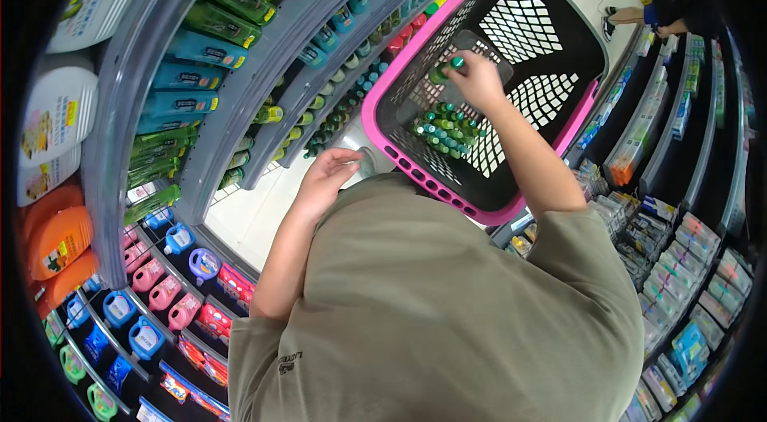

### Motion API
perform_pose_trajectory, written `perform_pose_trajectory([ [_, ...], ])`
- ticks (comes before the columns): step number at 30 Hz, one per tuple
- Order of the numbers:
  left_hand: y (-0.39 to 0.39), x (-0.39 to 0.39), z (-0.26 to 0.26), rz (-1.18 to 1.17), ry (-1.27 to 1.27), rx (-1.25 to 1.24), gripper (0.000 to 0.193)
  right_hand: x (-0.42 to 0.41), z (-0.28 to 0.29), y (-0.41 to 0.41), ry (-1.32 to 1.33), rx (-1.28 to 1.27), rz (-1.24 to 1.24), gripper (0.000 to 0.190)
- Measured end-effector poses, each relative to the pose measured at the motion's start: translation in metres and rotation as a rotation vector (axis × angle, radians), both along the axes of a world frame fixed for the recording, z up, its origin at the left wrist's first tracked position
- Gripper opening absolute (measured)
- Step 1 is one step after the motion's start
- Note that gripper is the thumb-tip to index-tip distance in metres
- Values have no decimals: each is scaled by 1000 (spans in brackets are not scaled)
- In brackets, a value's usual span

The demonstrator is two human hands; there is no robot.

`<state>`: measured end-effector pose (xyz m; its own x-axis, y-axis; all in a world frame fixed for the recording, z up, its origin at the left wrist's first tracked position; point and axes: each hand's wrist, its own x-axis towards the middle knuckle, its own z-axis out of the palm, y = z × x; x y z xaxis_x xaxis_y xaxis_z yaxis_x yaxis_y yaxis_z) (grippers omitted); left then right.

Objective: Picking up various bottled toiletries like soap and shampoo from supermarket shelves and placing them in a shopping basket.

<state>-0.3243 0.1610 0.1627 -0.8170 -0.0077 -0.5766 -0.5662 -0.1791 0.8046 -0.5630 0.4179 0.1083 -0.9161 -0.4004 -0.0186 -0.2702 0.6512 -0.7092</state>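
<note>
My right hand point(479, 83) is inside the upper part of a black plastic shopping basket with a pink rim point(374, 116). Its fingertips grip a small green bottle point(440, 73); a green cap point(456, 62) shows at the fingers, and whether it belongs to a second bottle is unclear. Below it, a cluster of small bottles point(446, 131) with green and pale blue caps lies at the basket's near end. My left hand point(323, 179) hangs left of the basket, fingers bent and thumb apart, apparently with nothing in it. A greyish rounded object point(367, 163), partly hidden, shows beyond its fingertips.
Shelves point(263, 56) of green and blue bottles curve along the left. Detergent jugs point(165, 293) fill lower left racks. To the right, shelves point(635, 128) carry boxed goods and packaged toothbrushes point(677, 266). Another person point(677, 11) is at the far right of the aisle.
</note>
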Motion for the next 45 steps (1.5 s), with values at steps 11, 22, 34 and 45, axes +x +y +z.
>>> perform_pose_trajectory([
  [11,17,17,7,177,-205,-12,23,53,-160,-41,-131,474,347,26],
  [22,16,29,0,195,-212,-25,23,74,-197,-43,-194,701,531,32],
  [34,-7,6,-4,61,-37,-3,29,51,-65,-43,115,183,353,39],
  [45,-24,8,3,124,96,7,30,-177,174,-73,526,-364,-178,35],
])
